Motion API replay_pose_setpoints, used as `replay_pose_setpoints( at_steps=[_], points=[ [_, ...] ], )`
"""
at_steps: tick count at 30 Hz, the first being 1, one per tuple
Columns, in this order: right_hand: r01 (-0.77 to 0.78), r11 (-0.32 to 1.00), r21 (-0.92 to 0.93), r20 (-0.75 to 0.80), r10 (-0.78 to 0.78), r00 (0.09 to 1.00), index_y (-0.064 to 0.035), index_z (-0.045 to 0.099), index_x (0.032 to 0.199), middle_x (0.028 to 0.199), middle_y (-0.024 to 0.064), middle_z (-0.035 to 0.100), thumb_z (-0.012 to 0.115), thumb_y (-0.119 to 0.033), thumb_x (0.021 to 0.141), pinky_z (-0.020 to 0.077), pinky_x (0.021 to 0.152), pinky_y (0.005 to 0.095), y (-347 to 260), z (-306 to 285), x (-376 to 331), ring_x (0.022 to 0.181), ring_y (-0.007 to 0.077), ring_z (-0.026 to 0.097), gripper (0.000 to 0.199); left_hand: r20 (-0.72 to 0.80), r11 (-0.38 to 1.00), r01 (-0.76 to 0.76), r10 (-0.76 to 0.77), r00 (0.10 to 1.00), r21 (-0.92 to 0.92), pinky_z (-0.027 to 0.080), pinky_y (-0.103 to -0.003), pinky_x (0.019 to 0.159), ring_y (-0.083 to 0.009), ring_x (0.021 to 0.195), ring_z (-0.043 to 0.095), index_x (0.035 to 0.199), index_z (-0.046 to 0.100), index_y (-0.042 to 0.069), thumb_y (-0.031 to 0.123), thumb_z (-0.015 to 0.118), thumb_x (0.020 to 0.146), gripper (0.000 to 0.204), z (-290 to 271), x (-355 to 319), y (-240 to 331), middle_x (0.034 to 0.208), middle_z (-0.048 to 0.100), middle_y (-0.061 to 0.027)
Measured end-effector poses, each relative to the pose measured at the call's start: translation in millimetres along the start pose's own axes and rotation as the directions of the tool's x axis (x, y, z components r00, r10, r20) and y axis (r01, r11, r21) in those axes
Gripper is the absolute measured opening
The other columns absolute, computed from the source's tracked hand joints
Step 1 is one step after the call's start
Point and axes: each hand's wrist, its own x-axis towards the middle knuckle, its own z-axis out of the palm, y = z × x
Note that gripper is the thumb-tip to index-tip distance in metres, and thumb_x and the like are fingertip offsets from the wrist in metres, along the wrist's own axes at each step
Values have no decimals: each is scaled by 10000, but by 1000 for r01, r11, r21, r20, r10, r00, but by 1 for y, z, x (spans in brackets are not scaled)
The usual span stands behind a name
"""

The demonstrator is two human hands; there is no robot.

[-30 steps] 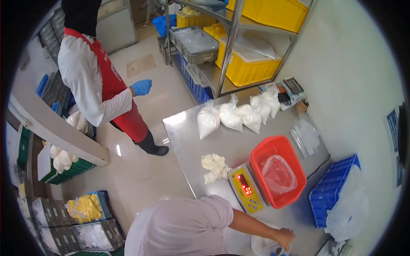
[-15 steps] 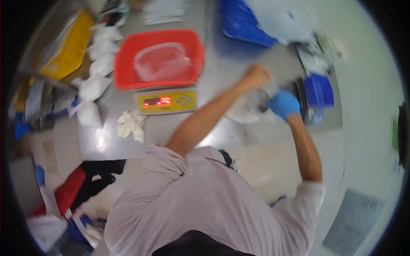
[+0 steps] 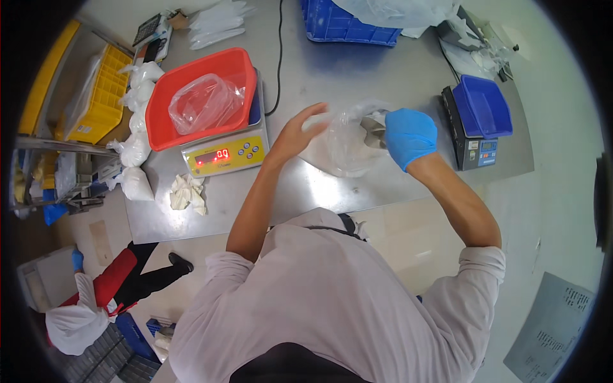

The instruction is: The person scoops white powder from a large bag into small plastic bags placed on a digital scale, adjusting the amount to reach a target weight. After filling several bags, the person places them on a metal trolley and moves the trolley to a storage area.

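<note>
My right hand point(image 3: 412, 135), in a blue glove, grips a metal scoop point(image 3: 373, 131). The scoop dips into the mouth of a large clear plastic bag point(image 3: 348, 153) on the steel table, which seems to hold something pale. My bare left hand point(image 3: 297, 134) hovers left of that bag, fingers spread, holding nothing. Farther left stands a red tub point(image 3: 163, 121) with a crumpled clear plastic bag point(image 3: 205, 105) inside. Beneath the tub is a scale with a yellow front panel point(image 3: 225, 156) and a lit red display.
Several filled white bags point(image 3: 135, 150) line the table's left side. Crumpled cream gloves point(image 3: 187, 193) lie near its front edge. At right, a small blue bin point(image 3: 482, 105) rests on a black scale point(image 3: 469, 150). A blue crate point(image 3: 348, 29) stands behind. Another person point(image 3: 105, 290) is at lower left.
My left hand has swung left, away from the scoop and my gloved hand, and its fingers have spread. The scoop stays in my right hand. The whole view has turned somewhat.
</note>
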Motion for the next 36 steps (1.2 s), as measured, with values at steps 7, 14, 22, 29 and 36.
replay_pose_setpoints(
  at_steps=[7, 14, 22, 29, 36],
  points=[
    [115, 993, 22, -44, -114, 993, -80, 715, 784, 780, 169, 681, 598, -141, 803, 540, 643, 390, 8, 62, -6, 733, 327, 676, 134, 24, 725, -24, 11, 1000, 688, 285, -450, 1087, -385, 1305, 360, 1365, 380, 37, 252, 838, 628, 894, 31, -40, -87, 1354, 415, -241],
    [-86, 959, 270, 52, 74, 996, -20, 693, 773, 797, 210, 661, 489, -310, 915, 509, 678, 462, 32, 89, -13, 738, 398, 638, 381, -184, 935, 355, -352, 918, -16, 435, -351, 938, -301, 1112, 541, 1241, 449, 13, 7, 651, 732, 548, 47, -6, -94, 1158, 564, -180],
    [-223, 745, 628, 124, 187, 975, 21, 690, 760, 743, 269, 620, 525, -422, 901, 485, 676, 460, 51, 160, -14, 714, 428, 615, 493, -82, 936, 341, -348, 934, -83, 433, -349, 942, -296, 1146, 496, 1211, 449, 23, -14, 564, 716, 509, 74, 3, -62, 1210, 487, -175],
    [-281, 546, 789, 244, 141, 959, 44, 680, 754, 574, 206, 557, 546, -420, 877, 455, 582, 395, 57, 180, -9, 508, 247, 519, 499, -9, 932, 76, -77, 997, 355, 358, -418, 989, -348, 1134, 430, 1116, 475, 90, 10, 593, 667, 472, 65, 7, -72, 1160, 418, -151],
    [-517, 209, 830, 513, 76, 855, 27, 656, 727, 544, 62, 519, 596, -399, 862, 381, 477, 325, 61, 192, -12, 458, 157, 449, 450, -97, 951, 4, 27, 995, 308, 369, -379, 974, -315, 1124, 439, 947, 533, 95, -51, 550, 676, 308, 27, -4, -69, 1140, 411, -128]
  ],
)
